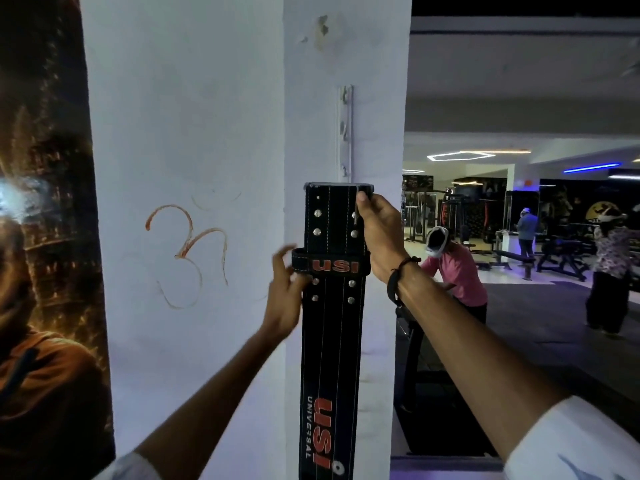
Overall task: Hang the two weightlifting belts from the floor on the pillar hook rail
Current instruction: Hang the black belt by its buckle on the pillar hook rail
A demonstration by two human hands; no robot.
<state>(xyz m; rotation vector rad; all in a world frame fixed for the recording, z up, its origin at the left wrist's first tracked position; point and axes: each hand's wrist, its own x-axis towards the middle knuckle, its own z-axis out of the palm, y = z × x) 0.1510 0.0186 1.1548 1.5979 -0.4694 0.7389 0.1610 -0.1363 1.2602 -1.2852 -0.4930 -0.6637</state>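
Note:
A black weightlifting belt [331,341] with red USI lettering hangs straight down the front of the white pillar [194,133]. Its metal buckle end sits just below the vertical hook rail [345,133], which carries three small hooks. My right hand [379,233] grips the belt's upper right edge by the buckle, thumb up. My left hand [285,292] touches the belt's left edge at the keeper loop, fingers partly spread. Whether the buckle rests on a hook is hidden. A second belt is not in view.
A dark poster [41,237] covers the wall to the left of the pillar. To the right, the gym floor holds benches and machines [554,258], with a person in pink [453,271] bending close by and two people farther off.

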